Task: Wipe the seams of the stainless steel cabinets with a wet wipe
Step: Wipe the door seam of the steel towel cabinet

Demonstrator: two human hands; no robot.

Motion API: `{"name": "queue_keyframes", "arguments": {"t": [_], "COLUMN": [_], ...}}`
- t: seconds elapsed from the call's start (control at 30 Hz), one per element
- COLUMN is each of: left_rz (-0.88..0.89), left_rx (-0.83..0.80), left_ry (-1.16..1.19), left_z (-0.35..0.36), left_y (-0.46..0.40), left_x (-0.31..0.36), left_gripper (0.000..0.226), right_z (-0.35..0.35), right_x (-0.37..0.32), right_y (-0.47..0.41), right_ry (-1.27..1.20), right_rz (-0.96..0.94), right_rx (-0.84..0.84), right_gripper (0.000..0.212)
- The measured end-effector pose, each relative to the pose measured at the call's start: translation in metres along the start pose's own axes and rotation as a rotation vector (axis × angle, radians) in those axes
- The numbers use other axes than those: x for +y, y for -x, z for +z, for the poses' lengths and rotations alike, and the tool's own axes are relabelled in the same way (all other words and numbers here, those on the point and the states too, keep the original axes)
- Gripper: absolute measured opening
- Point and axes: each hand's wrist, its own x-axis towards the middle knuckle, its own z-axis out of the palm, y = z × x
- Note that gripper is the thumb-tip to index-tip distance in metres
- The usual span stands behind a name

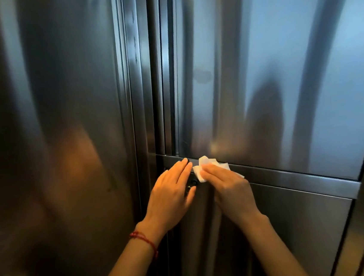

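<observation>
Tall stainless steel cabinets (282, 71) filling the whole view, brushed doors streaked with soft reflections. Upper door (272, 88) above, lower door (287, 228) below, parted by a horizontal seam (292, 172) running down to the right along a narrow rail. Vertical seam (158, 73) at centre, between the left panel (52, 129) and the right-hand doors.

Right hand (231, 188) laid on the rail near its left end, fingers (211, 168) fairly straight and pressing the wet wipe (202, 169) flat against the metal; probably held so to push the cloth into the groove and drag it along the seam. Wipe bunched, white, poking out beyond the fingertips, touching the rail just under the upper door.

Left hand (171, 193) just beside it, flat on the lower door, fingers straight and relaxed, gripping nothing; likely there to steady the door against the wiping pressure. Small dark lock (193, 182) peeking out between the 2 hands. Red string bracelet (143, 239) on the left wrist.
</observation>
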Motion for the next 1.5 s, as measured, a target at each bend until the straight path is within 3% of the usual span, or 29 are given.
{"name": "queue_keyframes", "arguments": {"t": [0.4, 0.67, 0.8, 0.87, 0.97, 1.07, 1.5], "left_rz": [0.095, 0.143, 0.154, 0.150, 0.144, 0.144, 0.163], "left_rx": [0.125, 0.240, 0.281, 0.291, 0.306, 0.301, 0.361], "left_ry": [-0.098, -0.133, -0.169, -0.173, -0.161, -0.159, -0.125], "left_z": [0.008, 0.006, 0.006, 0.007, 0.007, 0.007, 0.010], "left_y": [-0.022, -0.036, -0.038, -0.038, -0.037, -0.037, -0.053], "left_x": [0.010, 0.001, -0.007, -0.012, -0.017, -0.021, -0.017], "left_gripper": [0.046, 0.049, 0.049, 0.052, 0.055, 0.057, 0.042], "right_z": [0.002, 0.009, 0.014, 0.016, 0.019, 0.025, 0.038], "right_x": [0.013, 0.019, 0.025, 0.028, 0.027, 0.027, 0.031], "right_y": [-0.013, -0.024, -0.026, -0.027, -0.029, -0.031, -0.053], "right_ry": [-0.066, -0.096, -0.082, -0.062, -0.071, -0.053, -0.006], "right_rz": [-0.098, -0.147, -0.117, -0.133, -0.131, -0.144, -0.272], "right_rx": [0.074, 0.117, 0.154, 0.181, 0.186, 0.239, 0.334], "right_gripper": [0.046, 0.047, 0.037, 0.020, 0.040, 0.021, 0.028]}}
